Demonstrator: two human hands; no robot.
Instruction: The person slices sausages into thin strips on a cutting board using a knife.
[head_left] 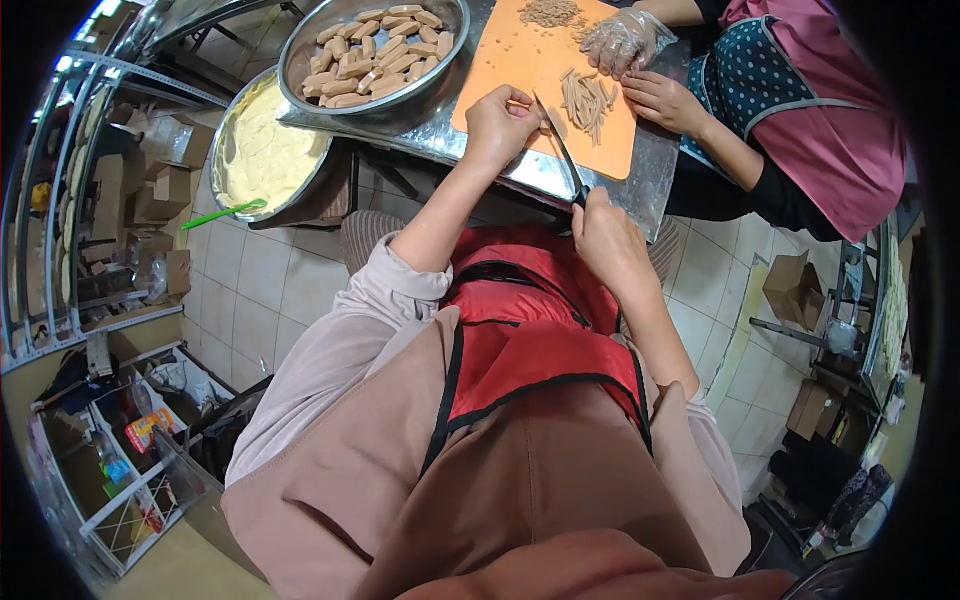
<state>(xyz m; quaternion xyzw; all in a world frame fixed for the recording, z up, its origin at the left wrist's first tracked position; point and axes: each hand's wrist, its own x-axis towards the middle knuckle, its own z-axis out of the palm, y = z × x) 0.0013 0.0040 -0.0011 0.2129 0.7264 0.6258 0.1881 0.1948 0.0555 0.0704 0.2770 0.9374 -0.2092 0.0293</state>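
My right hand (608, 240) is closed round the dark handle of a knife (564, 150), whose blade points up and left over the orange cutting board (480, 82). At the board's near left edge, my left hand (502, 125) has its fingers pinched beside the blade. A small tan piece shows by those fingertips; whether they grip it is hard to tell. Thin tan strips (588, 103) lie in a pile right of the blade. Small chopped bits (548, 12) sit at the board's far edge.
A metal bowl (290, 75) of tan sausage-like pieces stands left of the board. Below it, another bowl holds pale cream (262, 150) and a green-handled utensil (222, 214). At the right, a co-worker's gloved hand (625, 42) and bare hand (665, 103) are close to the strips.
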